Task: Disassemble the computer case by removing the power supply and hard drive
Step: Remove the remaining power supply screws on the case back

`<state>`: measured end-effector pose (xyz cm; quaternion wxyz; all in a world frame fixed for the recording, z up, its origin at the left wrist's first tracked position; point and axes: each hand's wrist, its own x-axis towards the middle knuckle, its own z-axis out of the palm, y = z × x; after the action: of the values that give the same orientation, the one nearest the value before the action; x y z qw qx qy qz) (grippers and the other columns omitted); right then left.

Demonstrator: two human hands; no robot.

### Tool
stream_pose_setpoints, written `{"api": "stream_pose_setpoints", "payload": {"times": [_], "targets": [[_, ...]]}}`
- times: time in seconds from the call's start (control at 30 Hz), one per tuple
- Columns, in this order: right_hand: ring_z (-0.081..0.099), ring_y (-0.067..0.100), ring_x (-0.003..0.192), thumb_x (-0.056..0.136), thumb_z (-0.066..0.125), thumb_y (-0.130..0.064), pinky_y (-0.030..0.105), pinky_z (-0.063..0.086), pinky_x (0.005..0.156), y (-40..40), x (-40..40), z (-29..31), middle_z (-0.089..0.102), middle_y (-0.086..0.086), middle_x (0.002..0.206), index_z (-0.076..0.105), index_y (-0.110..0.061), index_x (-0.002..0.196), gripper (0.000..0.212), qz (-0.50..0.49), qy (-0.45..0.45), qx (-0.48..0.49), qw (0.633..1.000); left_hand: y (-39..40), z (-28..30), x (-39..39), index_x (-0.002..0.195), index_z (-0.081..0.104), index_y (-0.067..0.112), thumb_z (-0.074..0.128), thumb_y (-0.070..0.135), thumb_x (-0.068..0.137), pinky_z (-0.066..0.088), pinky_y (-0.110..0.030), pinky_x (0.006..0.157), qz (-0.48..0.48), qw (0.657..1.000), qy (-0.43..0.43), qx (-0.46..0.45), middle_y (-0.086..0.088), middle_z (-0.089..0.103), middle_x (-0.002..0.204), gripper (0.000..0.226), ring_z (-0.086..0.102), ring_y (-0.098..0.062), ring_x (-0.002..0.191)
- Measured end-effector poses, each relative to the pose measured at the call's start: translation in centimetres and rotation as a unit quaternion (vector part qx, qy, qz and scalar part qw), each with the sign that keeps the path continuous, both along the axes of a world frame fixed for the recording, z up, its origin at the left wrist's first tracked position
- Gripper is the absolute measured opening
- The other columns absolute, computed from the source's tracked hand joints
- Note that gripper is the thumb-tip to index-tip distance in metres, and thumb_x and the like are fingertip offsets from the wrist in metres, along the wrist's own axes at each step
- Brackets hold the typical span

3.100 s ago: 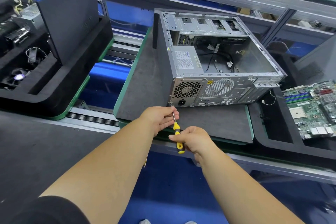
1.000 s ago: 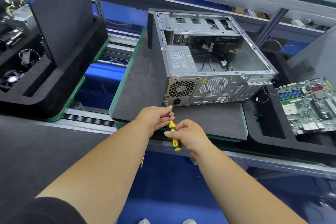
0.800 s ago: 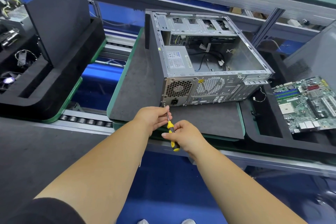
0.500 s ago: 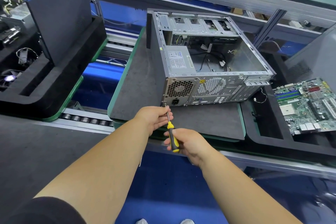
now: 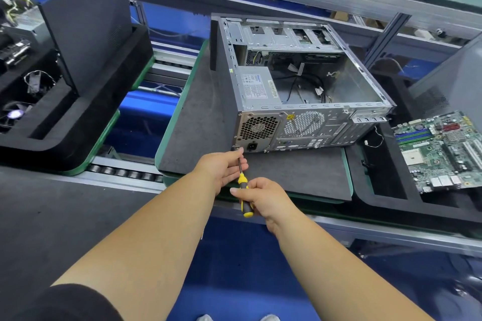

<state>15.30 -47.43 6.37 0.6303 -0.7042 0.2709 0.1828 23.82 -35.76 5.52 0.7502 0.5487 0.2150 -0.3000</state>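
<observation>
An open grey computer case (image 5: pixel 365 91) lies on its side on a dark foam pallet (image 5: pixel 198 117). The power supply (image 5: pixel 257 86) sits in its near left corner, fan grille and socket facing me. A drive cage (image 5: pixel 284 36) runs along the far side; I cannot make out a hard drive. My right hand (image 5: pixel 263 199) grips the yellow and black handle of a screwdriver (image 5: pixel 242 185). My left hand (image 5: pixel 224 167) pinches the metal shaft. The tip meets the case's lower left rear corner, by the power socket.
A green motherboard (image 5: pixel 440 151) lies in a black foam tray (image 5: pixel 386 190) on the right. Another black foam tray (image 5: pixel 86 117) on the left holds parts, cables and an upright dark panel (image 5: pixel 88 34). Conveyor rollers (image 5: pixel 125 173) run under the pallets.
Both hands stay on the screwdriver at the same corner of the case. My right hand has shifted its grip round the handle between frames. The case has not moved.
</observation>
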Motion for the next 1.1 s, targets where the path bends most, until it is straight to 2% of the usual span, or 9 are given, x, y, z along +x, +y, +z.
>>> {"api": "stream_pose_setpoints", "payload": {"times": [0.17, 0.23, 0.37, 0.43, 0.57, 0.73, 0.9, 1.03, 1.1], "targets": [[0.056, 0.013, 0.063, 0.079, 0.082, -0.027, 0.025, 0.049, 0.054, -0.1, 0.0, -0.1, 0.060, 0.001, 0.076, 0.057, -0.013, 0.093, 0.032, 0.005, -0.001, -0.039, 0.999, -0.1, 0.5, 0.2, 0.102, 0.065, 0.003, 0.060, 0.012, 0.095, 0.057, -0.025, 0.074, 0.030, 0.997, 0.039, -0.062, -0.011, 0.075, 0.097, 0.012, 0.072, -0.017, 0.088], [0.059, 0.008, 0.056, 0.085, 0.076, -0.023, 0.022, 0.049, 0.051, -0.3, -0.1, -0.3, 0.062, 0.003, 0.081, 0.056, -0.010, 0.102, 0.030, -0.001, 0.005, -0.029, 1.000, 0.1, 0.8, 0.3, 0.100, 0.066, -0.001, 0.052, 0.005, 0.097, 0.059, -0.028, 0.072, 0.052, 0.992, 0.078, -0.089, -0.015, 0.075, 0.097, 0.016, 0.073, -0.021, 0.087], [0.049, 0.008, 0.053, 0.092, 0.068, -0.024, 0.022, 0.044, 0.051, -0.5, 0.0, -0.5, 0.057, 0.000, 0.076, 0.058, -0.016, 0.110, 0.023, -0.007, 0.018, -0.015, 1.000, 0.3, 1.4, 0.3, 0.104, 0.068, -0.003, 0.048, 0.003, 0.098, 0.061, -0.031, 0.069, 0.056, 0.987, 0.111, -0.098, -0.016, 0.075, 0.098, 0.021, 0.074, -0.024, 0.088], [0.046, 0.008, 0.052, 0.097, 0.060, -0.030, 0.023, 0.041, 0.050, -0.4, 0.2, -0.1, 0.059, 0.001, 0.078, 0.062, -0.015, 0.108, 0.019, -0.030, 0.033, 0.025, 0.999, 0.2, 1.6, 0.3, 0.104, 0.068, -0.002, 0.049, 0.004, 0.098, 0.060, -0.031, 0.070, 0.051, 0.989, 0.111, -0.087, -0.016, 0.075, 0.098, 0.021, 0.073, -0.025, 0.094], [0.047, 0.009, 0.048, 0.104, 0.044, -0.030, 0.023, 0.041, 0.049, -0.3, 0.4, 0.9, 0.068, 0.003, 0.076, 0.070, -0.012, 0.101, 0.032, -0.079, 0.073, 0.100, 0.989, -0.1, 1.8, 0.5, 0.102, 0.069, 0.000, 0.049, 0.007, 0.098, 0.059, -0.031, 0.069, 0.048, 0.990, 0.112, -0.066, -0.014, 0.076, 0.095, 0.021, 0.073, -0.024, 0.091], [0.049, 0.009, 0.051, 0.103, 0.048, -0.026, 0.023, 0.042, 0.049, -0.1, 0.7, 1.4, 0.070, 0.002, 0.079, 0.069, -0.014, 0.100, 0.024, -0.076, 0.085, 0.088, 0.990, -0.4, 1.7, 0.6, 0.100, 0.069, 0.001, 0.048, 0.010, 0.099, 0.058, -0.031, 0.067, 0.063, 0.990, 0.113, -0.053, -0.012, 0.076, 0.092, 0.023, 0.073, -0.023, 0.089], [0.055, 0.011, 0.058, 0.095, 0.063, -0.026, 0.029, 0.047, 0.059, -0.4, 0.2, 0.4, 0.071, 0.001, 0.082, 0.067, -0.017, 0.099, 0.010, -0.056, -0.004, 0.030, 0.998, -0.5, 1.6, 0.5, 0.096, 0.069, 0.002, 0.048, 0.011, 0.099, 0.057, -0.030, 0.066, 0.067, 0.991, 0.103, -0.048, -0.013, 0.076, 0.094, 0.023, 0.072, -0.023, 0.086], [0.053, 0.010, 0.058, 0.090, 0.070, -0.022, 0.023, 0.045, 0.052, 0.0, 0.7, 0.4, 0.067, 0.000, 0.078, 0.063, -0.017, 0.099, 0.013, -0.062, -0.006, -0.003, 0.998, -0.4, 1.5, 0.4, 0.099, 0.069, 0.002, 0.050, 0.010, 0.097, 0.058, -0.032, 0.074, 0.072, 0.991, 0.098, -0.050, -0.012, 0.076, 0.094, 0.021, 0.072, -0.024, 0.091], [0.052, 0.012, 0.063, 0.089, 0.071, -0.020, 0.025, 0.045, 0.054, 0.3, 0.7, 0.5, 0.066, 0.001, 0.081, 0.061, -0.017, 0.100, 0.015, -0.058, -0.005, -0.027, 0.998, -0.5, 1.3, 0.4, 0.097, 0.069, 0.003, 0.051, 0.010, 0.097, 0.058, -0.031, 0.073, 0.080, 0.991, 0.100, -0.046, -0.010, 0.077, 0.090, 0.020, 0.073, -0.023, 0.089]]}}
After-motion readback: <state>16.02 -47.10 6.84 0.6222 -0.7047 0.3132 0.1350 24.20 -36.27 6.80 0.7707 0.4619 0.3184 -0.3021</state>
